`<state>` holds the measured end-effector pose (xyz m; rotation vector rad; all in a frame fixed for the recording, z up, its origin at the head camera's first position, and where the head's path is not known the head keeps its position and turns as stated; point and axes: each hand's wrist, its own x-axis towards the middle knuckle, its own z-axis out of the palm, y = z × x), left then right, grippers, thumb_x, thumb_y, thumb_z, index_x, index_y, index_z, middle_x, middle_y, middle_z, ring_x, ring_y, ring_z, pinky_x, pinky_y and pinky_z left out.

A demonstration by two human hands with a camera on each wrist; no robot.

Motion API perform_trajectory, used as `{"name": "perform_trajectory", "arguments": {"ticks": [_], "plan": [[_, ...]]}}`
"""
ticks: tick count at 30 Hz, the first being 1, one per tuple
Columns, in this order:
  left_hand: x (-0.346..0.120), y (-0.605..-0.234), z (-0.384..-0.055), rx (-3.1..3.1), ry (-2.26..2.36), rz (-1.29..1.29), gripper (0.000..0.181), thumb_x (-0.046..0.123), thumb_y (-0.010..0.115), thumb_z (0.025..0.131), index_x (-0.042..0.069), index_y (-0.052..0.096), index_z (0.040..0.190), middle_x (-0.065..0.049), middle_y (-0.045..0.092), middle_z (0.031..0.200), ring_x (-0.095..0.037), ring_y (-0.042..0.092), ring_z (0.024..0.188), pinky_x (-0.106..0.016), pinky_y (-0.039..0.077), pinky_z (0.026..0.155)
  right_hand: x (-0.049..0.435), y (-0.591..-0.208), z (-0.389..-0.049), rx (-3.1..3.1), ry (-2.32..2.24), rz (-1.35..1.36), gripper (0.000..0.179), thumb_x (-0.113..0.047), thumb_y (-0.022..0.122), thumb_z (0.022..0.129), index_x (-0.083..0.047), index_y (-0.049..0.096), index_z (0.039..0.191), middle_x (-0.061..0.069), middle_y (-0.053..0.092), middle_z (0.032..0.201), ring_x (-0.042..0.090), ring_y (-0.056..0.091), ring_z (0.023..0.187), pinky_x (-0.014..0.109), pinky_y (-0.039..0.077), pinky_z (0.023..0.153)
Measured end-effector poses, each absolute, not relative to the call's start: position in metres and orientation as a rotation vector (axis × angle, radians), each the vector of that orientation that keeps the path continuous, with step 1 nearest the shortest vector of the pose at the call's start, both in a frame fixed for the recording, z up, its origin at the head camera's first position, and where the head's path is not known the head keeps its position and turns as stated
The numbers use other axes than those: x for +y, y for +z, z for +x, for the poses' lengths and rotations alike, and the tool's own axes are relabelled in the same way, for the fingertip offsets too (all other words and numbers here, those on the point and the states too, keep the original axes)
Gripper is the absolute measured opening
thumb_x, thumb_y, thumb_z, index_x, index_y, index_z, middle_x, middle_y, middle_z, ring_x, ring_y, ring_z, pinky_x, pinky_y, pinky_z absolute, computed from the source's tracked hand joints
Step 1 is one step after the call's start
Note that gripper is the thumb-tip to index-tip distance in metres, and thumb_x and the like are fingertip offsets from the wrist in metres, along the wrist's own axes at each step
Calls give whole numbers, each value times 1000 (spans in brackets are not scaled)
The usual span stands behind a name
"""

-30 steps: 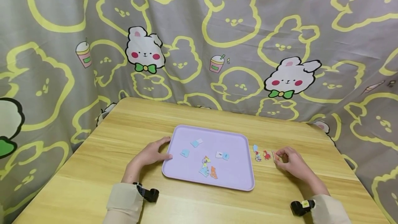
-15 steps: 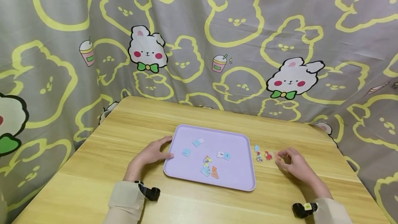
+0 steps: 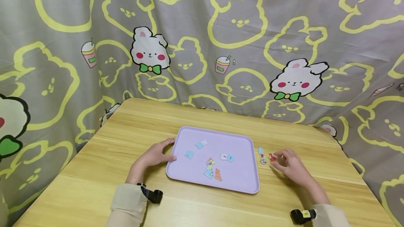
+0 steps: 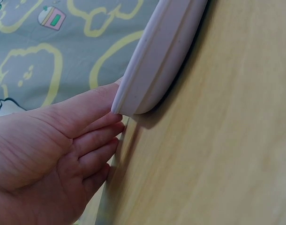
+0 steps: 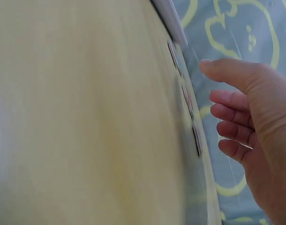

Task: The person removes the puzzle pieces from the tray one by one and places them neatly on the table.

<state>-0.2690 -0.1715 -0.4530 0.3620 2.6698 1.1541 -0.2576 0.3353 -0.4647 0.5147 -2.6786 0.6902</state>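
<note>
Pieces with printed pictures sit scattered on the purple tray, a few of them touching near its front edge, just beside an orange piece. More lie on the wooden tabletop off the tray's right side, among them a red piece. Over there the right hand hovers, thumb and fingers parted and unladen. The left hand rests at the tray's left edge, thumb on the rim, fingers loosely extended. Behind hangs a patterned curtain.
</note>
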Motion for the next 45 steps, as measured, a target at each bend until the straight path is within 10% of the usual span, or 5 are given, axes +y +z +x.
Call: {"name": "perform_trajectory", "arguments": {"ticks": [45], "plan": [[-171, -454, -269, 2671, 1160, 361, 72, 26, 72, 89, 6, 40, 149, -21, 35, 157, -43, 29, 146, -59, 27, 120, 175, -453, -247, -2671, 628, 1027, 46, -40, 78, 80, -6, 67, 108, 1, 61, 101, 11, 54, 96, 32, 52, 87]]}}
